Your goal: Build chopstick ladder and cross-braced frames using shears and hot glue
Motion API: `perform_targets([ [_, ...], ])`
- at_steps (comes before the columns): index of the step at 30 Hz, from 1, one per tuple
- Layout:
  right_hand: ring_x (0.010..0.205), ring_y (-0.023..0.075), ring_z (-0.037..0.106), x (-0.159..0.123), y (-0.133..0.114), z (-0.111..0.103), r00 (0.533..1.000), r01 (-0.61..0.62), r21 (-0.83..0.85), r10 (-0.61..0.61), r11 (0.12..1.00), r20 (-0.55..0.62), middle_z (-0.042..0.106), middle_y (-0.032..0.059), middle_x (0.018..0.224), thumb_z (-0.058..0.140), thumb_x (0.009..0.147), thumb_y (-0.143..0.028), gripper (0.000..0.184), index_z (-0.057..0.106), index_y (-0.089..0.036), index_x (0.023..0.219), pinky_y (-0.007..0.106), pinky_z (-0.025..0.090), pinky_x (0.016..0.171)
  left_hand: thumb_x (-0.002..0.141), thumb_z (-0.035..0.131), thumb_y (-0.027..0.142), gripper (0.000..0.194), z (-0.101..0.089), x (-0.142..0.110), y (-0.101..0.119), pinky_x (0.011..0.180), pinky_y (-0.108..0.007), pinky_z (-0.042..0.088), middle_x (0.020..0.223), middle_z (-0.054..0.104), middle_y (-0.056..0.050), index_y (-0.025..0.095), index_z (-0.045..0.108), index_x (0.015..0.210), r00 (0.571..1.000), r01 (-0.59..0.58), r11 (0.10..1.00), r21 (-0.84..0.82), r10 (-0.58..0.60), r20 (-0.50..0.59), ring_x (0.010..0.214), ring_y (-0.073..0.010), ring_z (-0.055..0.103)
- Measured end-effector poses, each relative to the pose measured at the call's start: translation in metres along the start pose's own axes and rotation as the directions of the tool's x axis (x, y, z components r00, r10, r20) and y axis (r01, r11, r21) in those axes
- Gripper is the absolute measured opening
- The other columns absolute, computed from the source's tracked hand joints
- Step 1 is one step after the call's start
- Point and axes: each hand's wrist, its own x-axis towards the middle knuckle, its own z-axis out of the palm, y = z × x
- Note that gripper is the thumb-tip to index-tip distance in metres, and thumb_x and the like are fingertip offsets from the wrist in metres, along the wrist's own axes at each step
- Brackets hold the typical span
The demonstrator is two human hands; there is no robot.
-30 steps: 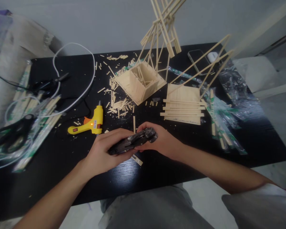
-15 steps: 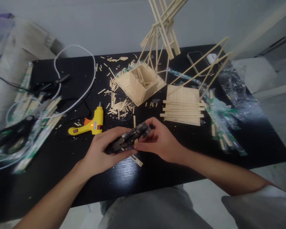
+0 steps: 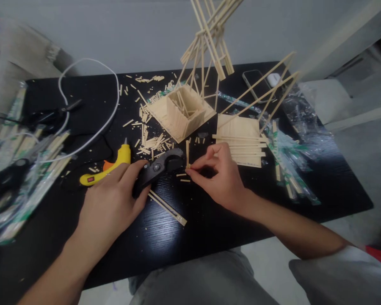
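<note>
My left hand (image 3: pixel 109 203) is closed around a black hand cutter (image 3: pixel 158 166) with a curved, hooked jaw, which points to the right over the table. Between thumb and index finger, my right hand (image 3: pixel 222 176) pinches the near end of a short wooden stick (image 3: pixel 187 151), just right of the cutter's jaw. Two small cut pieces of stick (image 3: pixel 185 180) lie below those fingertips. Longer thin sticks (image 3: pixel 168 206) rest on the black table (image 3: pixel 209 231) beside my left hand. Just beyond that hand lies a yellow hot glue gun (image 3: pixel 123 156), partly covered by it.
A wooden stick structure (image 3: pixel 186 110) stands at the back, with cut stick bits (image 3: pixel 157 142) scattered around its left side. Right of it is a stick panel (image 3: pixel 239 125) with upright frames. Scissors (image 3: pixel 11 169), a white cable (image 3: pixel 114 108), wrapped sticks (image 3: pixel 287 169) and a phone (image 3: pixel 257 82) lie around.
My hands have moved apart. The cutter has shifted left and turned to show its jaw, while my right fingers now pinch the stick. The camera view has shifted slightly.
</note>
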Motion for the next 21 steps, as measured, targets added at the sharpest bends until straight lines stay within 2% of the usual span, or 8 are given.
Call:
perform_targets([
  [3,0.08,0.0203,0.082,-0.001,0.002,0.002,0.996,0.091,-0.026,-0.091,0.996,-0.015,0.076,-0.0054,0.085,0.078,0.09,-0.014,0.043,0.04,-0.029,0.105,0.035,0.063,0.08,0.104,0.054,0.034,0.04,0.001,0.0,0.009,0.069,-0.042,0.056,0.116,0.077,-0.011,0.018,0.064,0.139,0.998,-0.001,0.997,0.072,-0.003,0.062,0.092,-0.0344,0.077],
  [6,0.08,0.0197,0.082,-0.002,0.003,0.002,0.99,0.138,-0.089,-0.141,0.986,-0.027,0.075,-0.0043,0.086,0.076,0.091,-0.013,0.041,0.041,-0.029,0.104,0.033,0.065,0.077,0.104,0.055,0.034,0.04,0.002,0.0,0.014,0.07,-0.042,0.055,0.113,0.076,-0.011,0.017,0.064,0.139,0.998,-0.019,0.996,0.09,0.013,0.068,0.087,-0.0327,0.075],
  [15,0.075,0.0184,0.078,-0.007,0.004,0.002,0.969,0.207,-0.354,-0.241,0.912,-0.054,0.071,-0.0009,0.091,0.075,0.093,-0.017,0.029,0.05,-0.026,0.104,0.032,0.067,0.071,0.105,0.056,0.033,0.04,0.004,-0.003,0.02,0.075,-0.043,0.056,0.107,0.074,-0.012,0.013,0.062,0.139,0.999,-0.044,0.995,0.089,0.041,0.035,0.088,-0.0337,0.074],
  [21,0.075,0.0186,0.077,-0.009,0.005,0.001,0.96,0.235,-0.396,-0.276,0.888,-0.05,0.071,-0.0001,0.092,0.074,0.093,-0.016,0.028,0.051,-0.027,0.105,0.032,0.066,0.071,0.104,0.057,0.032,0.036,0.008,-0.005,0.023,0.072,-0.042,0.056,0.104,0.072,-0.011,0.015,0.062,0.135,0.996,-0.031,0.996,0.079,0.025,0.081,0.086,-0.0326,0.074],
])
